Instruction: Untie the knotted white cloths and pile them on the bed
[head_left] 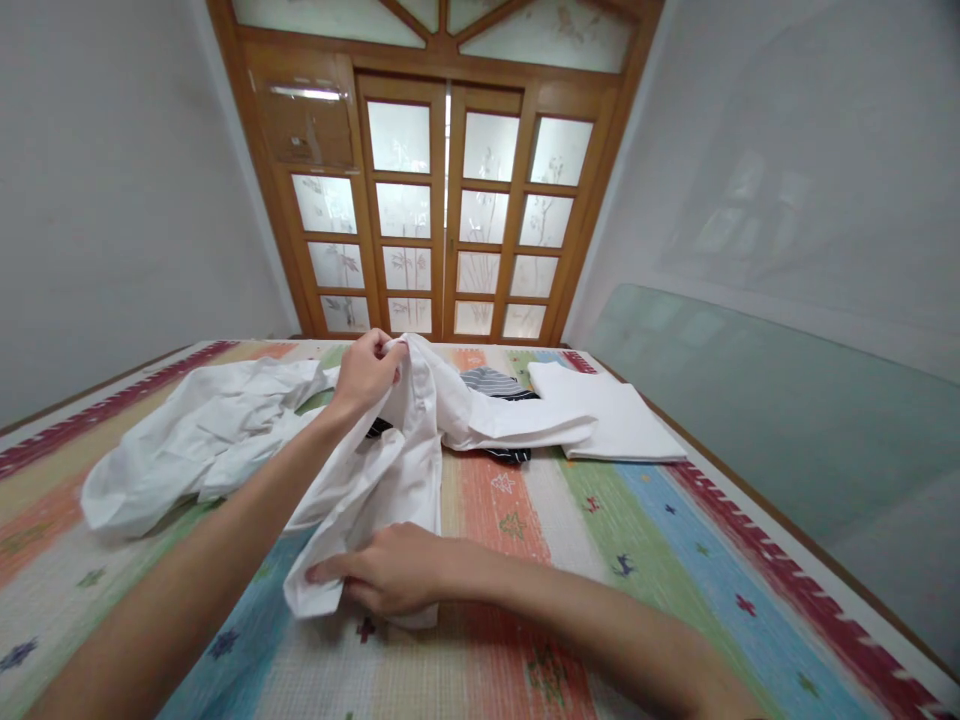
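A white long-sleeved shirt (414,460) hangs partly lifted over the middle of the table, one sleeve stretched out to the right. High on the shirt, my left hand (369,372) pinches the fabric and holds it up. Lower down and nearer to me, my right hand (397,570) grips an edge of the same shirt, its thumb and fingers closed on the cloth. Folds hide part of the garment's shape. Behind the shirt lies a grey and black striped cloth (491,380), partly covered by the sleeve.
A crumpled white garment (202,425) lies on the left. At the right sits a folded white cloth (611,412). A colourful striped tablecloth (637,560) covers the table. Beyond are wooden doors with glass panes (450,200); a pale green panel (750,390) leans along the right wall.
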